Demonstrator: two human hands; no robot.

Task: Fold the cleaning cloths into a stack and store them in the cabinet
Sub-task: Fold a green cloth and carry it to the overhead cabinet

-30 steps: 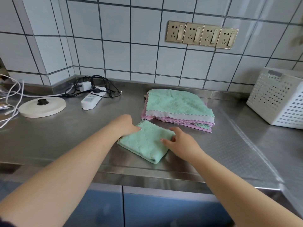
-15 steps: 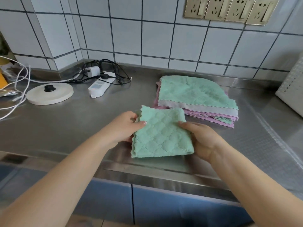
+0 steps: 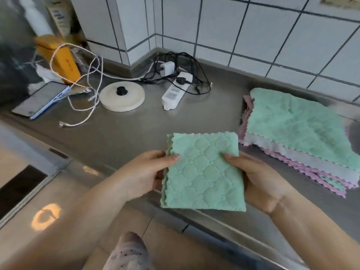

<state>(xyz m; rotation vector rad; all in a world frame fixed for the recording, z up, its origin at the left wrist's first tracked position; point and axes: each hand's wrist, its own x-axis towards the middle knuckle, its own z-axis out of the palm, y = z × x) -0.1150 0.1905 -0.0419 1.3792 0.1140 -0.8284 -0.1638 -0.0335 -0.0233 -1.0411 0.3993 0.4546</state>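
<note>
A folded green quilted cloth [image 3: 202, 172] is held in the air over the front edge of the steel counter [image 3: 136, 129]. My left hand [image 3: 144, 172] pinches its left edge, thumb on top. On its right edge my right hand [image 3: 259, 182] grips the same way. To the right, a pile of unfolded cloths [image 3: 296, 133] lies flat on the counter, green on top with grey, pink and purple ones beneath. No cabinet door shows in this view.
A white power strip [image 3: 175, 92] with black cables, a round cream lid [image 3: 122, 96], loose white cords [image 3: 85, 106], a phone [image 3: 41, 100] and an orange box [image 3: 60, 57] sit at the back left. Tiled wall runs behind. Tan floor and my foot [image 3: 128, 252] lie below.
Both hands lifted the folded green cloth off the counter and drew it toward me over the front edge. The view swung left and down, so the sockets and white basket left the frame.
</note>
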